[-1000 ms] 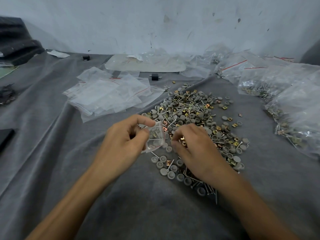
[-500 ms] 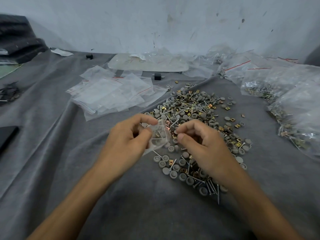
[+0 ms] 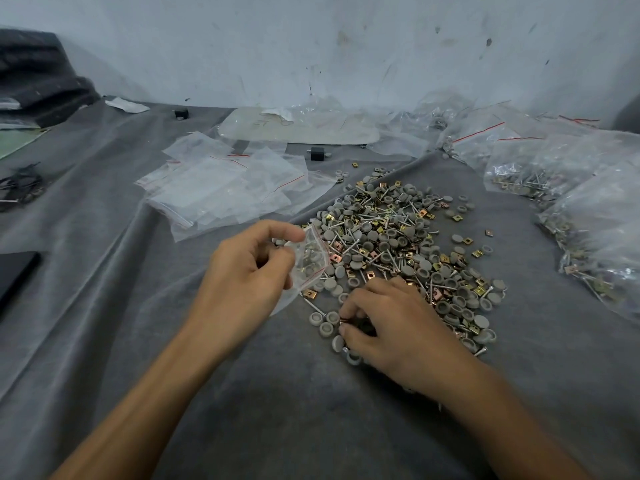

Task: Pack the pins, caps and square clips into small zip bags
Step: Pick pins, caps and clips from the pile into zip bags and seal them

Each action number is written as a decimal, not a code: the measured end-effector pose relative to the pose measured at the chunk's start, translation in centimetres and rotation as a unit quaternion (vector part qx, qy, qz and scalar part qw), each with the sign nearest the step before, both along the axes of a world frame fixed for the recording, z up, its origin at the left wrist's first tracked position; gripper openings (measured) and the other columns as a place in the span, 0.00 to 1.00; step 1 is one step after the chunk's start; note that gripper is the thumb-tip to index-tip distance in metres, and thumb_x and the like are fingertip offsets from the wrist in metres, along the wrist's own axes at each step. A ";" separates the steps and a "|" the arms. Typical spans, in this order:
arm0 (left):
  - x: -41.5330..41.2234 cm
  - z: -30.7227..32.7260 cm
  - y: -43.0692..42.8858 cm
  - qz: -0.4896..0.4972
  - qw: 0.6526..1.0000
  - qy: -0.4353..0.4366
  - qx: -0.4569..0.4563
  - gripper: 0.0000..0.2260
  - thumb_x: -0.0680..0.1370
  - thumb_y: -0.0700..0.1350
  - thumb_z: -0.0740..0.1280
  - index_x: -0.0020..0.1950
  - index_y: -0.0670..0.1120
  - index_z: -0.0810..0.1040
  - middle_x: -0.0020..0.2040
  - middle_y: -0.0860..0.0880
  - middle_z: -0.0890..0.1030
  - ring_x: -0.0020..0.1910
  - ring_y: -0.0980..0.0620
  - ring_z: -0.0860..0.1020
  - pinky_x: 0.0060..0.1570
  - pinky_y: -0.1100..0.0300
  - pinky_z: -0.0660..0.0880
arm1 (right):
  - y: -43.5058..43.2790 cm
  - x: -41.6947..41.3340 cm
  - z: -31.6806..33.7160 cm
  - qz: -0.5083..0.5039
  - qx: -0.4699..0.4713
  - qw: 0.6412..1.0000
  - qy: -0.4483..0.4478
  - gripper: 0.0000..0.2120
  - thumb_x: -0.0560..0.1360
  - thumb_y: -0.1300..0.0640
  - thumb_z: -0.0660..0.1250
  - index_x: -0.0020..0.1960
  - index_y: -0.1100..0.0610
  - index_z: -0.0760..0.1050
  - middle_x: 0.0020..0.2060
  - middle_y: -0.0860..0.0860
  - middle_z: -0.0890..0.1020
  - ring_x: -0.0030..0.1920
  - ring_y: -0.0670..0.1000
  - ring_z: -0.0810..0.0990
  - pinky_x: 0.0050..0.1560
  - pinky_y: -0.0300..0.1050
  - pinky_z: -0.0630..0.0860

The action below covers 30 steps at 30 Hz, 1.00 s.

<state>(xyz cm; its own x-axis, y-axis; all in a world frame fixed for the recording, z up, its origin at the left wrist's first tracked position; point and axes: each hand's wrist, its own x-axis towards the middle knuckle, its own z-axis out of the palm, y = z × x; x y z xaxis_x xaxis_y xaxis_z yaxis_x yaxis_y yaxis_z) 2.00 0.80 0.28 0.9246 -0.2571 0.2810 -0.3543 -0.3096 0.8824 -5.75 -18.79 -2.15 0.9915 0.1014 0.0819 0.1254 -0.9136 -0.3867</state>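
Now the left hand (image 3: 242, 282) is pinching a bag (image 3: 310, 258) at the left edge of the parts pile (image 3: 398, 233). The right hand (image 3: 391, 323) is curling over the pile's near edge, its grip hidden.

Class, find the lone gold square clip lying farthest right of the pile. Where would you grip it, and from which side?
Pinch the square clip by two opposite edges, coming down from above. It lies flat and thin on the cloth, apart from the pile, so a sideways reach would likely just push it.
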 end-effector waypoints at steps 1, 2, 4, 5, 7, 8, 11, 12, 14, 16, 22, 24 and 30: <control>0.0 0.0 0.0 -0.001 1.000 -0.002 0.002 0.12 0.81 0.40 0.65 0.50 0.57 0.82 0.28 0.51 0.80 0.26 0.53 0.72 0.25 0.62 0.68 | 0.0 0.0 0.0 0.003 -0.002 1.000 0.000 0.08 0.79 0.42 0.65 0.54 0.44 0.77 0.49 0.39 0.73 0.54 0.44 0.67 0.58 0.44 0.66; -0.1 0.1 0.0 -0.003 1.000 -0.003 0.006 0.12 0.81 0.40 0.65 0.50 0.58 0.82 0.28 0.51 0.80 0.26 0.55 0.71 0.25 0.63 0.67 | 0.0 0.1 0.1 0.004 -0.001 1.000 -0.001 0.07 0.78 0.42 0.65 0.53 0.44 0.77 0.47 0.38 0.73 0.53 0.43 0.67 0.56 0.44 0.65; -0.1 0.0 -0.1 -0.006 1.000 -0.001 0.009 0.12 0.81 0.41 0.65 0.51 0.58 0.82 0.29 0.51 0.80 0.25 0.56 0.71 0.25 0.63 0.67 | 0.0 0.1 0.0 0.005 0.005 1.000 -0.004 0.05 0.78 0.43 0.66 0.49 0.44 0.76 0.45 0.38 0.73 0.51 0.43 0.67 0.54 0.43 0.65; -0.2 0.0 -0.1 -0.007 1.000 0.000 0.011 0.12 0.81 0.41 0.65 0.51 0.58 0.82 0.29 0.51 0.80 0.26 0.54 0.71 0.25 0.63 0.67 | 0.0 0.1 0.0 0.004 0.008 1.000 -0.009 0.05 0.78 0.44 0.66 0.49 0.44 0.76 0.44 0.38 0.73 0.50 0.42 0.67 0.53 0.43 0.65; -0.2 0.0 -0.2 -0.011 1.000 -0.002 0.019 0.11 0.81 0.42 0.65 0.50 0.59 0.82 0.29 0.51 0.80 0.27 0.50 0.74 0.26 0.63 0.68 | -0.1 0.1 -0.1 -0.008 0.021 0.999 -0.030 0.04 0.78 0.45 0.67 0.47 0.44 0.75 0.41 0.38 0.72 0.48 0.42 0.68 0.50 0.42 0.65; -0.3 0.0 -0.2 -0.013 1.000 -0.003 0.026 0.11 0.81 0.42 0.65 0.50 0.59 0.81 0.29 0.52 0.80 0.28 0.52 0.74 0.27 0.64 0.68 | -0.2 0.1 0.0 -0.020 0.039 0.998 -0.046 0.04 0.78 0.46 0.68 0.47 0.44 0.74 0.40 0.37 0.73 0.46 0.41 0.69 0.48 0.41 0.66; -0.6 -0.1 -0.4 -0.027 0.999 -0.005 0.042 0.11 0.81 0.41 0.65 0.51 0.59 0.81 0.30 0.52 0.81 0.27 0.60 0.73 0.28 0.69 0.68 | -0.4 0.2 0.4 -0.064 0.140 0.982 -0.105 0.03 0.76 0.50 0.72 0.46 0.46 0.78 0.37 0.40 0.78 0.41 0.40 0.77 0.40 0.35 0.73; -0.7 -0.2 -0.6 -0.033 0.998 -0.003 0.044 0.11 0.81 0.41 0.65 0.51 0.58 0.81 0.30 0.52 0.81 0.27 0.60 0.73 0.28 0.69 0.68 | -0.3 0.2 0.6 -0.075 0.186 0.972 -0.121 0.03 0.75 0.52 0.73 0.46 0.47 0.79 0.36 0.41 0.80 0.40 0.40 0.79 0.38 0.33 0.74; -0.9 -0.4 -0.8 -0.057 0.997 0.006 0.053 0.11 0.81 0.40 0.66 0.52 0.58 0.81 0.29 0.52 0.80 0.26 0.61 0.72 0.28 0.68 0.67 | -0.2 0.2 0.7 -0.081 0.281 0.947 -0.136 0.05 0.74 0.56 0.75 0.45 0.48 0.80 0.37 0.41 0.82 0.38 0.39 0.80 0.36 0.29 0.73; -1.1 -0.6 -1.1 -0.088 0.994 0.014 0.070 0.12 0.81 0.39 0.66 0.53 0.57 0.81 0.29 0.52 0.80 0.26 0.61 0.73 0.29 0.67 0.68 | 0.0 0.3 0.8 -0.069 0.361 0.922 -0.122 0.06 0.74 0.58 0.76 0.45 0.48 0.81 0.38 0.41 0.83 0.37 0.40 0.81 0.37 0.31 0.74; -0.9 -0.8 -1.1 -0.109 0.990 0.008 0.085 0.12 0.81 0.40 0.66 0.56 0.58 0.79 0.30 0.53 0.81 0.29 0.59 0.76 0.31 0.66 0.70 | 0.4 0.4 0.7 -0.030 0.418 0.906 -0.065 0.10 0.76 0.61 0.74 0.53 0.47 0.82 0.45 0.42 0.87 0.47 0.42 0.85 0.46 0.36 0.81; -0.8 -0.7 -0.8 -0.100 0.993 0.010 0.065 0.12 0.81 0.40 0.65 0.56 0.58 0.79 0.30 0.53 0.81 0.28 0.61 0.74 0.30 0.70 0.68 | -0.3 0.4 1.0 -0.038 0.426 0.901 -0.070 0.11 0.77 0.62 0.72 0.54 0.47 0.82 0.47 0.42 0.87 0.49 0.42 0.85 0.48 0.35 0.81; -0.4 -0.1 -0.2 -0.069 0.997 0.005 0.042 0.13 0.81 0.39 0.65 0.53 0.59 0.79 0.30 0.53 0.82 0.26 0.61 0.73 0.28 0.73 0.66 | -3.8 0.0 1.9 -0.050 0.252 0.966 -0.029 0.04 0.77 0.53 0.72 0.47 0.44 0.82 0.41 0.40 0.84 0.42 0.43 0.82 0.40 0.35 0.77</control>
